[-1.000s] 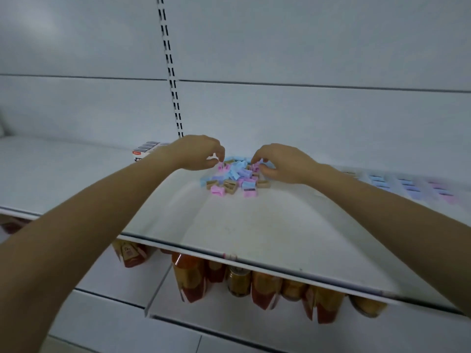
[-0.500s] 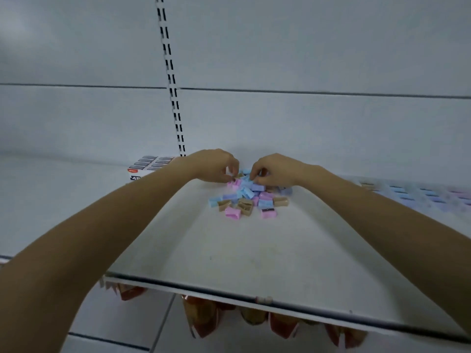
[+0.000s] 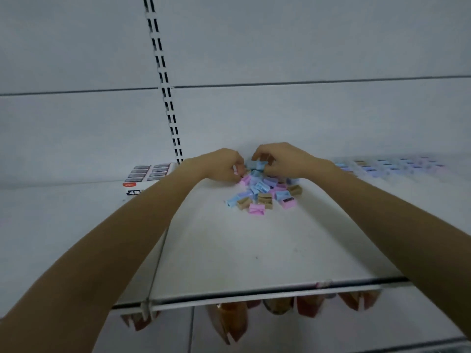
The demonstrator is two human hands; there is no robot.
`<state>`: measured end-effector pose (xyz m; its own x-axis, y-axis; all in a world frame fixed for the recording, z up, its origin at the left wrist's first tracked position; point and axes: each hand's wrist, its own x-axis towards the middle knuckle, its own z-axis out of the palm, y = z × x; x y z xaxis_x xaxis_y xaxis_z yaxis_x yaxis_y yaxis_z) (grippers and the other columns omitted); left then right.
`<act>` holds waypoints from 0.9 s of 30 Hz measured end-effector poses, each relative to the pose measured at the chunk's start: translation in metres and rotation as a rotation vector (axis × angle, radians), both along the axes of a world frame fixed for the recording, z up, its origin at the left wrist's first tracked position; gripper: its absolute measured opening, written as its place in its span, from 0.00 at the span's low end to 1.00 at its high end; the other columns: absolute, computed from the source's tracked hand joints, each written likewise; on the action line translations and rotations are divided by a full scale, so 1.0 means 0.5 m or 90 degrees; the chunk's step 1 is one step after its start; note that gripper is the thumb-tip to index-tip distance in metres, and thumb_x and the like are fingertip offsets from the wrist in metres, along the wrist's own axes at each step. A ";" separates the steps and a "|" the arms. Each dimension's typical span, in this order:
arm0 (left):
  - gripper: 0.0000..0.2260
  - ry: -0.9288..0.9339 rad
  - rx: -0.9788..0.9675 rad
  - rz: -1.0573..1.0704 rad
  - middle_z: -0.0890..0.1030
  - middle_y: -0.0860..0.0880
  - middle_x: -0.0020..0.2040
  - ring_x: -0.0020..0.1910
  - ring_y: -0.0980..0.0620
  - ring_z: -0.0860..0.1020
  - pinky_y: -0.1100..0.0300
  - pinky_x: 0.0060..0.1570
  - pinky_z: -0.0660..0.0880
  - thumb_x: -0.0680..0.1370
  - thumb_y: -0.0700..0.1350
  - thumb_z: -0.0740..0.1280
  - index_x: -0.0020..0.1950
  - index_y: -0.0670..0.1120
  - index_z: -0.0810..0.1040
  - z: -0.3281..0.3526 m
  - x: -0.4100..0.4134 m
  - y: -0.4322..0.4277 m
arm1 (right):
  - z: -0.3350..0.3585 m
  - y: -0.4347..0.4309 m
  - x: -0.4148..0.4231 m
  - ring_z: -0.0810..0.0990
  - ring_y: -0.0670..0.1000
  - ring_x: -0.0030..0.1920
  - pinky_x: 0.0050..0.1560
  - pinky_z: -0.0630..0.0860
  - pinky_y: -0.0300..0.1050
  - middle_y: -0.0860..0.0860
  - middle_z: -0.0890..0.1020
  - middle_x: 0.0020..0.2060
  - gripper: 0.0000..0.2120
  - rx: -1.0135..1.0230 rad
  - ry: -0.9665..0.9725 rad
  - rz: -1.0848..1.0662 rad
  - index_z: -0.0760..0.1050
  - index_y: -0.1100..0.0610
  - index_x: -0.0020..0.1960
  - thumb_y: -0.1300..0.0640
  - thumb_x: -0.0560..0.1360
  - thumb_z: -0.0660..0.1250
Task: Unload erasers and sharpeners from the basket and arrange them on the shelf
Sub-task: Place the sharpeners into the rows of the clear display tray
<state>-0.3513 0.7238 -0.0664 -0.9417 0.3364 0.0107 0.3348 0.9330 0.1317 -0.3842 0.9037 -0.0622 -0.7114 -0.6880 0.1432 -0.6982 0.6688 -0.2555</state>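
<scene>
A loose pile of small sharpeners (image 3: 265, 193), pink, blue, purple and tan, lies on the white shelf (image 3: 242, 253) near the back wall. My left hand (image 3: 223, 165) is at the pile's far left edge with its fingers curled, pinching a pink sharpener (image 3: 235, 171). Over the far side of the pile, my right hand (image 3: 283, 159) pinches a blue sharpener (image 3: 260, 164) with curled fingers. No basket is in view.
A white box of erasers (image 3: 146, 178) stands at the back left of the shelf. Rows of sharpeners (image 3: 390, 165) are lined up along the back right. Bottles and packets (image 3: 229, 319) hang below the shelf's front edge. A slotted upright (image 3: 164, 82) runs up the back wall.
The camera tilted up, so the shelf and pile sit lower in view. Both hands stayed at the far side of the pile, fingers working among the sharpeners.
</scene>
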 end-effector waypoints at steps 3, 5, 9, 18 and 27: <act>0.09 0.020 0.052 0.007 0.79 0.44 0.54 0.51 0.49 0.76 0.66 0.42 0.65 0.74 0.42 0.69 0.52 0.41 0.79 -0.018 0.001 -0.007 | 0.001 0.008 0.014 0.71 0.49 0.47 0.49 0.67 0.41 0.54 0.74 0.52 0.21 -0.059 0.012 -0.030 0.71 0.57 0.63 0.64 0.70 0.66; 0.09 0.040 0.101 0.007 0.78 0.44 0.54 0.50 0.49 0.76 0.65 0.42 0.65 0.74 0.41 0.69 0.53 0.41 0.78 -0.027 0.004 -0.008 | -0.004 0.012 0.020 0.70 0.49 0.46 0.48 0.66 0.39 0.55 0.73 0.51 0.22 -0.070 0.021 -0.042 0.71 0.58 0.63 0.64 0.70 0.67; 0.12 0.080 0.199 -0.014 0.77 0.44 0.56 0.48 0.50 0.75 0.63 0.47 0.71 0.74 0.39 0.68 0.57 0.41 0.75 -0.031 0.016 -0.014 | -0.017 0.013 0.026 0.74 0.53 0.51 0.48 0.67 0.40 0.57 0.74 0.52 0.18 -0.071 0.032 -0.071 0.73 0.59 0.60 0.63 0.71 0.67; 0.14 0.085 0.477 0.017 0.78 0.46 0.52 0.46 0.53 0.76 0.75 0.43 0.72 0.75 0.36 0.67 0.60 0.40 0.74 -0.036 0.037 -0.026 | -0.044 0.016 0.041 0.70 0.47 0.45 0.44 0.61 0.32 0.56 0.75 0.50 0.13 -0.206 0.074 -0.119 0.75 0.61 0.57 0.64 0.72 0.66; 0.10 -0.022 0.586 0.039 0.72 0.50 0.45 0.38 0.57 0.81 0.69 0.44 0.78 0.78 0.34 0.60 0.57 0.45 0.74 -0.013 0.054 0.015 | -0.045 0.077 0.058 0.71 0.47 0.46 0.50 0.69 0.39 0.51 0.72 0.49 0.13 -0.232 0.067 -0.074 0.75 0.57 0.58 0.64 0.74 0.64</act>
<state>-0.3243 0.7316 -0.0730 -0.9624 0.1582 0.2210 0.2703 0.4715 0.8394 -0.3554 0.9420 -0.0850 -0.7505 -0.4941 0.4388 -0.6576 0.6243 -0.4217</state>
